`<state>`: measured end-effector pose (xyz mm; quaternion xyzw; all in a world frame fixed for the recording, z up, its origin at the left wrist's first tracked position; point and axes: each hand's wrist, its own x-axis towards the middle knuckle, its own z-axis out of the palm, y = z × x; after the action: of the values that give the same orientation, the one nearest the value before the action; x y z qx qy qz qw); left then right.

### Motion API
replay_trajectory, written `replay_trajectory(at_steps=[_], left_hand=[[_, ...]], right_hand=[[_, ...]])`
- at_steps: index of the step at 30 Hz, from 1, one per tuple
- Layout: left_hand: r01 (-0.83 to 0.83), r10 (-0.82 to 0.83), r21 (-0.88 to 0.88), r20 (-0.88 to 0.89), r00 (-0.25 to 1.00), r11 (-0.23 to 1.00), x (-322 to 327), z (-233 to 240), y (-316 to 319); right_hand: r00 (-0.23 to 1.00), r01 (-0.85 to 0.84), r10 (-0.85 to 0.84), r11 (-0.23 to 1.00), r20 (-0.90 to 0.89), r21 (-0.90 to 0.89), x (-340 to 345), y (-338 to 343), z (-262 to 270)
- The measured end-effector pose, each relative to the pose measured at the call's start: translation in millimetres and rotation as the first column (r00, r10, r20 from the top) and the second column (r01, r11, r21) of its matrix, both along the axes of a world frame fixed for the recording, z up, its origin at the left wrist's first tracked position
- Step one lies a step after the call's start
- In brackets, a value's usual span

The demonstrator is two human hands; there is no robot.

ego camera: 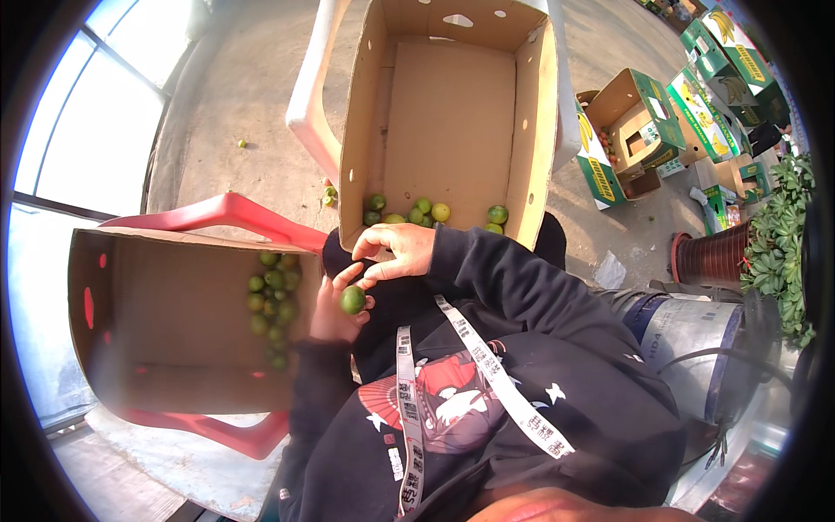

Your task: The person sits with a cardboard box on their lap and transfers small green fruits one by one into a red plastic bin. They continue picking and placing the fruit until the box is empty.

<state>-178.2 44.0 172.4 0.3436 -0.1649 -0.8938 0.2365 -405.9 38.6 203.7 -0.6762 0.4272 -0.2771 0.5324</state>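
A green citrus fruit (353, 300) rests in my left hand (336, 313), its palm turned up and its fingers partly curled around the fruit. Just above it, my right hand (398, 251) has its thumb and fingers apart and holds nothing visible; its fingertips come close to the left fingers. Ahead stands a large cardboard box (450, 130), with several green and yellowish citrus fruits (423, 207) along its near end. To the left, a second cardboard box (189, 313) holds a group of green fruits (274, 303) at its right side.
A red plastic stool (228, 212) is under the left box, and a white plastic frame (313, 111) stands beside the front box. Green banana boxes (704, 114), a potted plant (779, 248) and a metal drum (685, 352) are at right. A small fruit (242, 143) lies on the concrete floor.
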Motion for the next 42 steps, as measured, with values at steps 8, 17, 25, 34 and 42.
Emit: replay_trajectory(at_steps=[8, 17, 25, 34, 42], left_hand=[[-0.618, 0.658, 0.262, -0.105, 0.746, 0.742, 27, -7, -22], [-0.468, 0.471, 0.057, -0.134, 0.872, 0.882, 22, -26, -12], [-0.468, 0.468, 0.019, -0.069, 0.881, 0.884, 14, -19, -4], [-0.455, 0.453, -0.004, -0.076, 0.888, 0.89, 7, -21, 4], [-0.432, 0.427, -0.033, -0.097, 0.899, 0.901, 6, -23, -1]], right_hand=[[0.569, 0.657, -0.504, 0.754, -0.65, -0.009, -108, -27, -135], [0.508, 0.659, -0.53, 0.747, -0.679, -0.089, -138, -36, -174], [0.762, 0.397, -0.344, 0.918, -0.549, -0.024, -72, -65, -171], [0.801, 0.362, -0.297, 0.932, -0.52, 0.025, -38, -66, -177], [0.594, 0.132, -0.044, 0.99, -0.803, 0.044, -39, -25, -158]])
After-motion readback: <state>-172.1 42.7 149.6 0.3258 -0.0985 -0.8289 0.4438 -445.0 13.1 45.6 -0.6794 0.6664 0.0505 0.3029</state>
